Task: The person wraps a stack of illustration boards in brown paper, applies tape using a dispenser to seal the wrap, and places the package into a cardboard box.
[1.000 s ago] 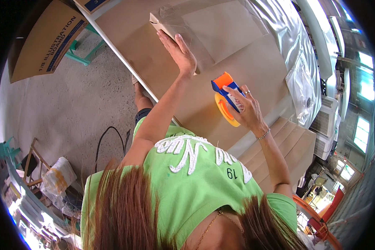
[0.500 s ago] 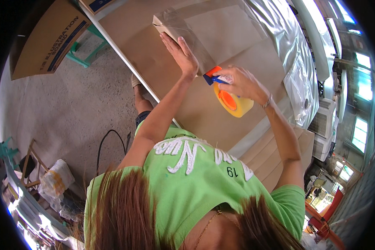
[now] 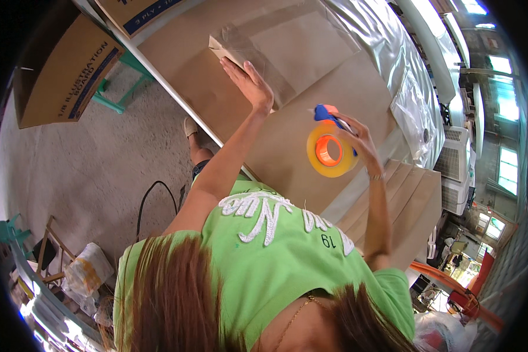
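Observation:
A flat, brown-wrapped package (image 3: pixel 302 50) lies on the brown-covered table (image 3: pixel 185 56), with strips of shiny tape along its near part. My left hand (image 3: pixel 251 87) rests flat against the package's near left side, fingers stretched out. In my right hand (image 3: pixel 359 138) is a tape dispenser (image 3: pixel 322 113), blue and orange, carrying a wide yellowish roll of tape on an orange core. It hangs above the table, to the right of the package's near corner and apart from it. My right fingers are wrapped around its handle.
Silvery plastic sheeting (image 3: pixel 387 58) covers the table's far right side. Stacked brown cardboard (image 3: pixel 387 193) stands near on the right. Beyond the table's left edge are a large carton (image 3: pixel 64 70), a green stool (image 3: pixel 120 97) and a person's leg (image 3: pixel 196 146).
My right hand has drawn the tape dispenser away from the package's corner, toward the right and nearer to me, turning the roll's side up into view. My left hand stays against the package.

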Demonstrator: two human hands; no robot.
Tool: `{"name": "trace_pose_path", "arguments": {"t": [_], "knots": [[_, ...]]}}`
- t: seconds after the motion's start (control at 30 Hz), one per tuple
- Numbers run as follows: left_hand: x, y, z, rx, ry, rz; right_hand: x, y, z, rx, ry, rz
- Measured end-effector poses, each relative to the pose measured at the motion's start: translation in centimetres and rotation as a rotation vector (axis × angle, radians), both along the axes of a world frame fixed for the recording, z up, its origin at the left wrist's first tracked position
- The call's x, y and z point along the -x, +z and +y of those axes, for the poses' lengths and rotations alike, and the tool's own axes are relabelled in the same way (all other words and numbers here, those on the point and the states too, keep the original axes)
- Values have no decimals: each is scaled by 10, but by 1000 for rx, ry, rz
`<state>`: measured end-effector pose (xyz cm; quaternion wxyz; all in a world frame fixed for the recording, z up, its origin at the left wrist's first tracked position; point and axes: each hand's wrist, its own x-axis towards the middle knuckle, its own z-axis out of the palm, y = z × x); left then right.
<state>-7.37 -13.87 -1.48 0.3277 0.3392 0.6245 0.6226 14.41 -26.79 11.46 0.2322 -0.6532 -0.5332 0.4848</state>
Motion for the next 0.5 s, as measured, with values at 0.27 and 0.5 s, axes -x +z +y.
{"name": "trace_pose_path", "arguments": {"t": [0.27, 0.5], "knots": [[4, 3, -2, 65, -38, 56, 70, 11, 2, -911, -146, -236], [1, -3, 2, -29, 13, -1, 120, -6, 94, -1141, 83, -312]]}}
